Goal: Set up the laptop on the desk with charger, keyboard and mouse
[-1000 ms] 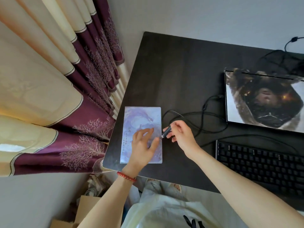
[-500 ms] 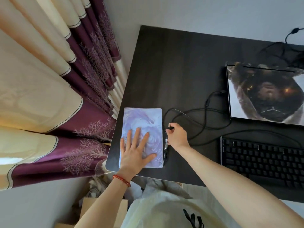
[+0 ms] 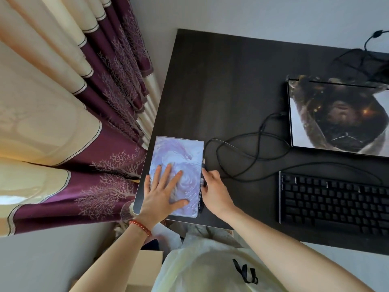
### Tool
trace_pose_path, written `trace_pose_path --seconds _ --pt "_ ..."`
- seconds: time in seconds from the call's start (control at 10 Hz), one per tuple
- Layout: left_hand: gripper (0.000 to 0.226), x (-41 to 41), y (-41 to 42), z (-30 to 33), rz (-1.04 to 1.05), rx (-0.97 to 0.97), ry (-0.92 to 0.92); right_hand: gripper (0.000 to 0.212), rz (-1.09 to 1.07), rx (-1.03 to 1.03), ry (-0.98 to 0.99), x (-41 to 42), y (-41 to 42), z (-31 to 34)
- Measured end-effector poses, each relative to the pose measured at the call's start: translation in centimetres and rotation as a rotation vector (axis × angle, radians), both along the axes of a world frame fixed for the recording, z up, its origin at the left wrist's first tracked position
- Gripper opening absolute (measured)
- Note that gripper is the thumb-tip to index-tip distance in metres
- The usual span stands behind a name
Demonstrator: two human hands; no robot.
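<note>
A flat lilac pad with a dragon print (image 3: 179,150) lies at the desk's front left corner. My left hand (image 3: 164,192) presses flat on it with the fingers spread. My right hand (image 3: 214,188) grips a black and silver cable plug (image 3: 202,180) against the pad's right edge. Its black cable (image 3: 248,157) loops across the desk to the left side of the closed laptop (image 3: 336,116), whose lid bears a dark picture. A black keyboard (image 3: 332,201) sits in front of the laptop, with its own cable arching over it. No mouse is in view.
The dark desk (image 3: 221,81) stands against a grey wall. Cream and purple curtains (image 3: 63,123) hang close to its left edge. More black cable (image 3: 362,60) is bundled behind the laptop. A cardboard box (image 3: 145,268) sits on the floor below the desk.
My right hand has lowered the plug from above the pad down to its right edge. My left hand has flattened and spread on the pad.
</note>
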State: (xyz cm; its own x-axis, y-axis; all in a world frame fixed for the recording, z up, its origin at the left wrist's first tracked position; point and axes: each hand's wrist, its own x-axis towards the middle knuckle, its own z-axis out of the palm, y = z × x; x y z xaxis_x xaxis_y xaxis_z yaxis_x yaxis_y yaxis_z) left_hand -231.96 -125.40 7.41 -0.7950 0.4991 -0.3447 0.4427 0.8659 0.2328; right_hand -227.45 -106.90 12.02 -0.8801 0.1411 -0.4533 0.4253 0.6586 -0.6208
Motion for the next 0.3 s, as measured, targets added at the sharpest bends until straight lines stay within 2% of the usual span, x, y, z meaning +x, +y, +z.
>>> trace_pose_path --seconds 0.1,0.2,0.3 --pt "0.087 0.0 0.3 0.3 0.005 -0.010 -0.038 0.047 0.023 -0.033 -0.011 0.5 0.0 0.4" --pt "0.089 -0.2 0.6 0.4 0.013 -0.022 -0.048 0.047 0.070 0.037 -0.033 0.3 0.5 1.1" --pt "0.091 -0.2 1.0 0.6 0.023 -0.042 -0.052 0.042 -0.159 -0.056 0.128 -1.6 1.8 3.7"
